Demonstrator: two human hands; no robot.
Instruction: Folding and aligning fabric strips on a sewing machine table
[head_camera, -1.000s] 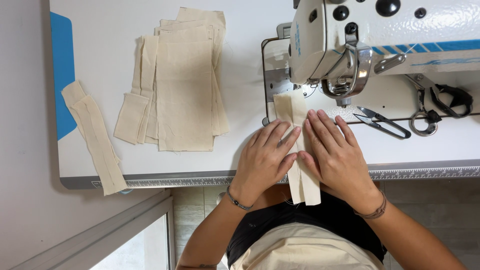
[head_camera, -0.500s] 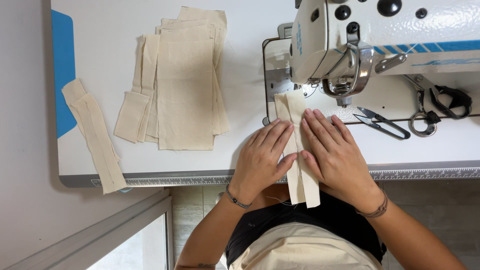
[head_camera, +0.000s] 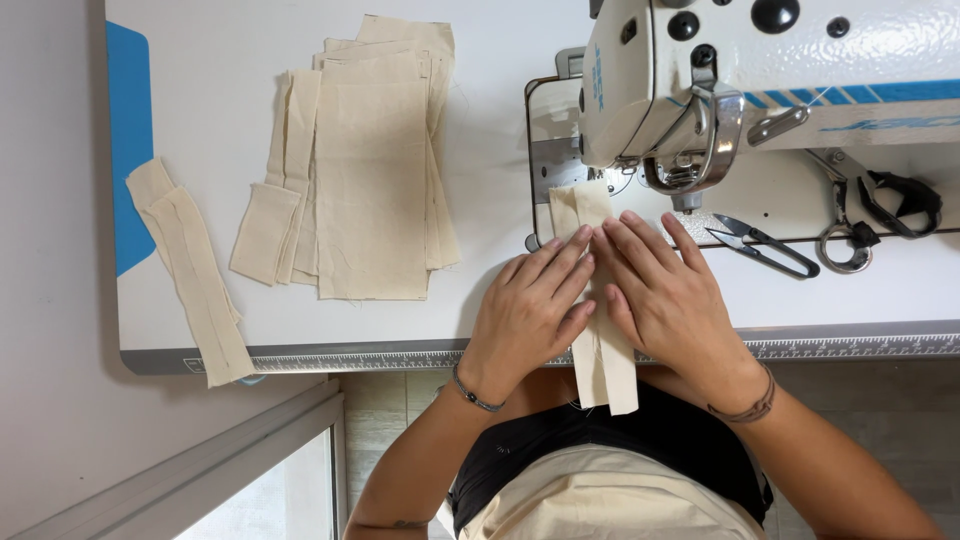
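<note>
A narrow cream fabric strip (head_camera: 578, 208) lies on the white table, running from under the sewing machine's (head_camera: 760, 80) presser foot back over the table's front edge, where its end (head_camera: 608, 375) hangs down. My left hand (head_camera: 525, 310) lies flat on the strip's left side, fingers together and pointing toward the needle. Pressing on the right side is my right hand (head_camera: 670, 300), its fingertips just short of the presser foot. Both hands pin the strip down; neither closes around it.
A stack of cream fabric rectangles (head_camera: 370, 170) lies left of the machine, with a long sewn strip (head_camera: 190, 270) at the far left by a blue patch (head_camera: 130, 150). Thread snips (head_camera: 760, 245) and scissors (head_camera: 880, 210) rest right of the needle.
The strip has fed slightly forward under the presser foot, and both hands have followed it toward the needle. Less fabric hangs over the table edge.
</note>
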